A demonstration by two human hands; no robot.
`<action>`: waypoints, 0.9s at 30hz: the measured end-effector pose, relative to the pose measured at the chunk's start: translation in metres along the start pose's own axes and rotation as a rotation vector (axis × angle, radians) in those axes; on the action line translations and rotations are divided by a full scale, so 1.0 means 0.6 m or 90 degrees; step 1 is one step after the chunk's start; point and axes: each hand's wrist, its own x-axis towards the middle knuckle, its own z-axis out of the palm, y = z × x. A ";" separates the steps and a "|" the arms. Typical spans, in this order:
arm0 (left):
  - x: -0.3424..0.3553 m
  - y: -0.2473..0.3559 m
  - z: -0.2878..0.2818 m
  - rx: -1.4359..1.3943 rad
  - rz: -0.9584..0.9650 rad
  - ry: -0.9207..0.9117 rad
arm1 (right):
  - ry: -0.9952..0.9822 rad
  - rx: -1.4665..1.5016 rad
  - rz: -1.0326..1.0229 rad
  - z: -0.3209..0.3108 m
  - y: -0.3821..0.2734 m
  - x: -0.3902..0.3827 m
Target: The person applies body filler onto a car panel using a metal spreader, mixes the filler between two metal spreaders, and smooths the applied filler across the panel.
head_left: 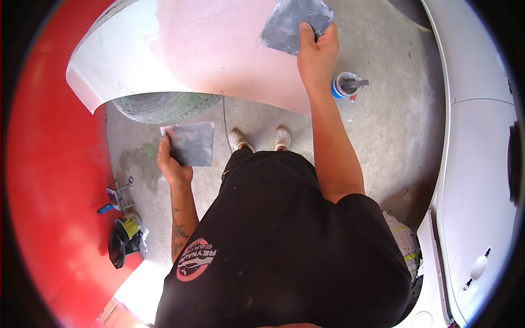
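My left hand (177, 170) is closed on the edge of a flat grey rectangular sheet (192, 144), held out below the tire with the thumb at its upper left corner. My right hand (319, 57) reaches far forward, gripping a second flat grey sheet (284, 28) smeared with pale marks. The thumb lies on top; the other fingers are partly hidden. This sheet overlaps a white and pinkish car fender (219, 49) in the view; I cannot tell whether they touch.
A tire (164, 106) shows under the fender's arch. On the concrete floor (383, 131) stands a blue and clear tub (337, 87) with a dark flat stick (355, 83) in it. A red surface (54, 164) rises at left, beside a black bag (117, 246). White car bodywork (476, 153) borders the right.
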 end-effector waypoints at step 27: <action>0.007 -0.007 -0.004 0.005 -0.028 0.013 | 0.013 -0.038 -0.032 -0.007 -0.021 0.001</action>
